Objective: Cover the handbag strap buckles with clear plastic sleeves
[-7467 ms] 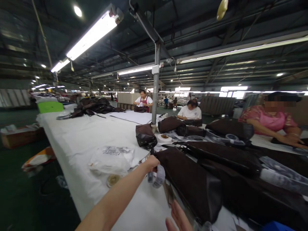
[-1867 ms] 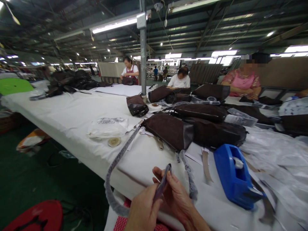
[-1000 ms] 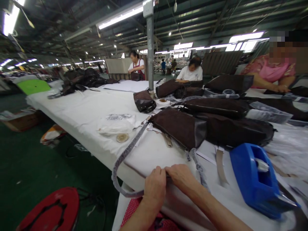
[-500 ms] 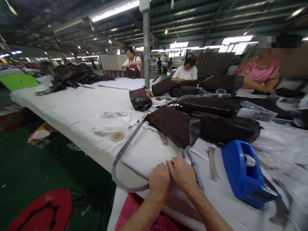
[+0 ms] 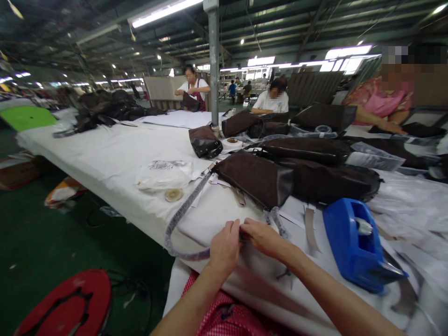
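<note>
A long strap (image 5: 178, 218) in clear plastic wrap curves from a dark brown bag (image 5: 254, 179) round the table's front edge to my left hand (image 5: 225, 246). The fingers of that hand are closed on the strap. Right beside it, my right hand (image 5: 261, 236) is pinched, its fingertips meeting the left ones; what lies between them is too small to make out. Another wrapped strap piece (image 5: 278, 223) lies just beyond my right wrist, near the bag's lower corner.
A blue tape dispenser (image 5: 353, 247) stands right of my hands. A tape roll (image 5: 174, 194) and a plastic packet (image 5: 164, 174) lie on the white table (image 5: 105, 149). More brown bags (image 5: 329, 182) are behind. A red round stool (image 5: 66, 305) is lower left. People work across the table.
Both hands have moved slightly up and away from me, and my right forearm has swung outward to the right. The strap's near end has risen with my left hand.
</note>
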### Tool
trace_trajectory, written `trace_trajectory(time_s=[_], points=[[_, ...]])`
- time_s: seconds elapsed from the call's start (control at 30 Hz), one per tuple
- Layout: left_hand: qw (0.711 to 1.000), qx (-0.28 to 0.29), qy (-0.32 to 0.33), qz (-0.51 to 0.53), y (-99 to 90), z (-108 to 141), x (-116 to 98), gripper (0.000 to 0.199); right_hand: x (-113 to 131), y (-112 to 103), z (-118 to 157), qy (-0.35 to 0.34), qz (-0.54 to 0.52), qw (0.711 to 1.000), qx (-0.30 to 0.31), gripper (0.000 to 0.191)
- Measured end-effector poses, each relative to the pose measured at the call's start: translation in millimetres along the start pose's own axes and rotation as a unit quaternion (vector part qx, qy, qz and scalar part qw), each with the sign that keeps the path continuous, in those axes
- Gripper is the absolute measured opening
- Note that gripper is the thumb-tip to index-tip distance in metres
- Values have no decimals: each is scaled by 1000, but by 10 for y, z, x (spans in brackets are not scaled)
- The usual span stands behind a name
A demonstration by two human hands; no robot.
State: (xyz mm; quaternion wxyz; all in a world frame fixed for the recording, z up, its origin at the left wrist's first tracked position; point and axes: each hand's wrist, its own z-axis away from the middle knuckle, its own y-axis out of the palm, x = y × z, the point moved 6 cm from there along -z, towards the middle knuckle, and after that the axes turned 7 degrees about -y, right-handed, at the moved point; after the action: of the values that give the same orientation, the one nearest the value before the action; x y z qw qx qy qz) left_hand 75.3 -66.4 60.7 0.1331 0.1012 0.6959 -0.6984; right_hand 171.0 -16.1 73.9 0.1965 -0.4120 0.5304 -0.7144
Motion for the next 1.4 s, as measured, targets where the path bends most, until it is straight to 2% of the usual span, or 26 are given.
trace_trajectory(time_s=[0.1, 0.17, 0.23, 0.3, 0.37, 0.43, 0.5, 0.57, 0.67, 0.73, 0.83, 0.97, 1.03, 1.07, 1.17, 1.23, 1.33, 1.4], points=[[998, 45, 33, 12, 31, -76, 0, 16, -5, 16, -20, -58, -3, 998, 30, 31], [998, 55, 19, 7, 48, -109, 14, 13, -47, 20, -22, -76, -21, 996, 32, 27], [999, 43, -4, -3, 60, -114, 7, 14, -102, -4, 4, -70, -86, 994, 4, 22], [999, 24, -30, -13, 85, -97, -25, 14, -208, -51, 69, 1, -201, 978, -61, 22], [998, 5, -51, -23, 126, -76, -78, 14, -329, -46, 180, 125, -281, 944, -116, 22], [997, -9, -62, -32, 172, -66, -139, 12, -346, 0, 264, 198, -259, 938, -120, 26], [997, -12, -70, -40, 209, -67, -184, 16, -282, 56, 262, 193, -183, 959, -96, 35], [997, -3, -69, -44, 224, -70, -205, 21, -226, 127, 211, 153, -155, 973, -82, 39], [998, 23, -37, -36, 195, -57, -215, 19, -227, 230, 143, 94, -236, 965, -68, 40], [999, 41, -1, -28, 162, -42, -222, 21, -276, 299, 137, 94, -312, 945, -40, 41], [998, 49, 12, -32, 123, -48, -209, 20, -351, 376, 171, 138, -389, 911, -20, 39], [999, 33, -36, -19, 123, -95, -207, 15, -465, 380, 274, 262, -395, 871, -132, 36], [998, 24, -54, -12, 148, -108, -235, 15, -464, 424, 316, 315, -384, 856, -143, 37], [998, 20, -61, -12, 164, -112, -252, 16, -444, 433, 312, 321, -364, 863, -138, 36], [997, 12, -77, -13, 200, -119, -276, 22, -387, 360, 246, 296, -235, 915, -143, 29], [997, 14, -71, -9, 198, -125, -270, 24, -370, 290, 185, 269, -161, 939, -145, 32], [999, 43, -13, 9, 156, -131, -233, 18, -380, 220, 90, 220, -127, 960, -115, 40], [997, 65, 40, 11, 105, -138, -179, 21, -396, 168, 31, 183, -114, 973, -86, 41]])
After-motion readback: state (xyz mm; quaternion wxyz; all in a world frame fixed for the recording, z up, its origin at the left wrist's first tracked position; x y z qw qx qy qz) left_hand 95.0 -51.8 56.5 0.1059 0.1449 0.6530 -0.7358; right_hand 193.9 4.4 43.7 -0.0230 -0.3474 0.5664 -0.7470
